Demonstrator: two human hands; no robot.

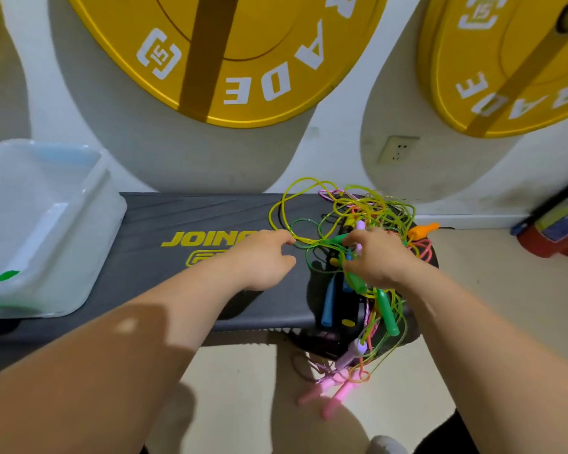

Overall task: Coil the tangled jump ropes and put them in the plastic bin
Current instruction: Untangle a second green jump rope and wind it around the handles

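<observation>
Jump ropes (358, 281) lie in one tangle at the bench's (177, 217) right end, some spilling over its front edge; the plastic bin (79, 231) sits at the left end. Our right hand (379, 257) curls into the knot, gripping cords and handles (387, 312). Our left hand (263, 257) is half-curled at a yellow loop, pinching or touching, we cannot tell. We judge the cords light, springy and snag-prone: take them by the stiff handles.

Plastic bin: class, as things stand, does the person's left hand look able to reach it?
Probably yes. The left hand sits at the tangled jump ropes, and the plastic bin stands open on the same bench to its left, with only bare bench top between them.
</observation>
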